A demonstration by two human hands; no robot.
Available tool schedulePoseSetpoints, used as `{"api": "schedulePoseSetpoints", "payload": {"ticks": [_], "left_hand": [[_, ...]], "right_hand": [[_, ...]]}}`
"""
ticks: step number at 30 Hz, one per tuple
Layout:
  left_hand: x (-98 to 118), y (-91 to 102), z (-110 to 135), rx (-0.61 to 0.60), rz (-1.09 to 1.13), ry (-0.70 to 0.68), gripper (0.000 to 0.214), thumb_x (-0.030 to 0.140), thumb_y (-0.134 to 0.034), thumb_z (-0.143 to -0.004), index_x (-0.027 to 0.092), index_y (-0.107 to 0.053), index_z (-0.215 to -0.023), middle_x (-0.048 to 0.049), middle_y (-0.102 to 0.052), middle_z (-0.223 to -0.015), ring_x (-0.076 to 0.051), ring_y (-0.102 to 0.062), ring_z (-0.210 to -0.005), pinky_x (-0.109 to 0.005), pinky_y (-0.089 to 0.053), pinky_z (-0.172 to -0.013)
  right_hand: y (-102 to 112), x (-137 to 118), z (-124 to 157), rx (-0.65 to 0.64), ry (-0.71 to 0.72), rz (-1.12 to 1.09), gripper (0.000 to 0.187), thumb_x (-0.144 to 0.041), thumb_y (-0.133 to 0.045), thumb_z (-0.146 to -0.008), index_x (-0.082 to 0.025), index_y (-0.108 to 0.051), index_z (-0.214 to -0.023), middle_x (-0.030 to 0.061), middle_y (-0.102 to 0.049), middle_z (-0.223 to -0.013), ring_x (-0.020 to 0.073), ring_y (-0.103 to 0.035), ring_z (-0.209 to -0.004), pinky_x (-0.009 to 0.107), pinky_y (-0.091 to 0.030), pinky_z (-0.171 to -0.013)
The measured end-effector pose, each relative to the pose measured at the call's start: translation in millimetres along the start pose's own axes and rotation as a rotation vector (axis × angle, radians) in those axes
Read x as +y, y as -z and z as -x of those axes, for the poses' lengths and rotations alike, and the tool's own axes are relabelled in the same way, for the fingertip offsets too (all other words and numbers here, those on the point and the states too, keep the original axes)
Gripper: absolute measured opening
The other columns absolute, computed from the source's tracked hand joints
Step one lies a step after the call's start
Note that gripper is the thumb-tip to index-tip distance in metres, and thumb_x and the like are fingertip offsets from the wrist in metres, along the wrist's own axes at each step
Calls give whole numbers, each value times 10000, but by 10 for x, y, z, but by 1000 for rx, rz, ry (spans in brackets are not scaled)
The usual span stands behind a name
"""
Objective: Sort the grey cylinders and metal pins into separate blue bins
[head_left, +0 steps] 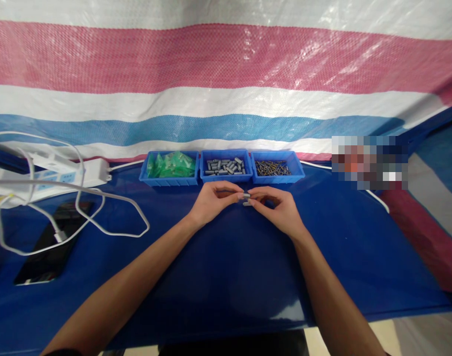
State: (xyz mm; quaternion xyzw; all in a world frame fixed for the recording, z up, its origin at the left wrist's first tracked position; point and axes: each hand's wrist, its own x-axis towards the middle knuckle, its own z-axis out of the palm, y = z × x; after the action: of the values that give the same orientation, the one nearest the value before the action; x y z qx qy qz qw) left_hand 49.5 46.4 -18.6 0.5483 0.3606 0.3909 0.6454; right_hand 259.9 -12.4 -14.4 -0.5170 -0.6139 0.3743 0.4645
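My left hand (212, 200) and my right hand (275, 207) meet above the blue table (226, 277), fingertips pinched together on a small grey metal piece (247, 199). Both hands are closed in a pinch on it. Just behind them stand three blue bins in a row: the left bin (169, 181) holds green plastic bags, the middle bin (226, 176) holds several grey metal cylinders, the right bin (278, 176) holds several thin dark screws or pins.
A white power strip (68, 173) with looping white cables (110, 217) lies at the left. A black phone (51, 247) lies plugged in near the left edge. A striped tarp (226, 74) hangs behind the table.
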Motion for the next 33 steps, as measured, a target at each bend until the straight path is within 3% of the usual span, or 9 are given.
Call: {"api": "schedulePoseSetpoints", "payload": {"ticks": [4, 9, 15, 20, 23, 25, 29, 33], "left_hand": [[27, 2, -8, -23, -18, -14, 314, 412, -889, -803, 132, -809, -920, -87, -812, -877, -179, -763, -738, -295, -630, -729], [100, 5, 7, 5, -4, 0, 347, 412, -916, -773, 131, -809, -947, -95, -826, -906, -223, -800, -827, -346, -653, -842], [184, 93, -27, 125, -2, -110, 399, 406, -902, -801, 142, -796, -1081, -116, -832, -1044, -288, -800, -1050, -439, -609, -1048], [182, 135, -68, 164, 6, -209, 447, 389, -899, -806, 162, -776, -1170, -130, -741, -1339, -305, -734, -1230, -490, -513, -1185], [179, 126, -73, 152, 29, -245, 412, 361, -893, -811, 173, -787, -1162, -129, -682, -1425, -291, -735, -1224, -484, -510, -1190], [197, 114, -61, 138, 8, -252, 353, 361, -872, -831, 172, -801, -1121, -124, -712, -1371, -283, -735, -1214, -471, -531, -1167], [232, 84, -10, 2, -97, -177, 248, 372, -784, -905, 154, -814, -1017, -104, -818, -1030, -246, -782, -1015, -414, -610, -1021], [146, 43, 29, -99, -220, -112, 216, 323, -716, -931, 151, -807, -1025, -91, -821, -968, -221, -794, -892, -359, -634, -905]], "right_hand": [[-23, -3, -1, 11, -33, -65, 278, -444, -816, -883, -216, -810, -1043, 73, -831, -955, 224, -782, -825, 362, -640, -774], [-24, 25, 2, 15, -39, -93, 242, -399, -814, -890, -222, -804, -1054, 61, -832, -964, 223, -780, -816, 374, -635, -785], [52, 51, -13, 22, 53, 231, 183, -341, -745, -934, -233, -799, -1072, 47, -816, -957, 205, -741, -783, 353, -594, -734], [113, 37, -24, -64, 189, 444, 215, -294, -792, -899, -267, -788, -1112, 62, -796, -1124, 268, -718, -1058, 435, -577, -972], [133, 80, -29, -93, 217, 502, 213, -291, -809, -887, -270, -795, -1098, 68, -790, -1142, 288, -698, -1101, 472, -556, -1019], [140, 119, -31, -102, 215, 529, 186, -306, -811, -889, -269, -806, -1071, 73, -788, -1134, 293, -696, -1086, 475, -565, -996], [138, 160, -30, -99, 196, 558, 146, -327, -792, -913, -264, -823, -1041, 81, -778, -1115, 289, -693, -1060, 460, -579, -959], [133, 166, -32, -103, 179, 573, 141, -322, -783, -925, -259, -828, -1044, 84, -765, -1086, 282, -689, -1038, 446, -579, -939]]}}
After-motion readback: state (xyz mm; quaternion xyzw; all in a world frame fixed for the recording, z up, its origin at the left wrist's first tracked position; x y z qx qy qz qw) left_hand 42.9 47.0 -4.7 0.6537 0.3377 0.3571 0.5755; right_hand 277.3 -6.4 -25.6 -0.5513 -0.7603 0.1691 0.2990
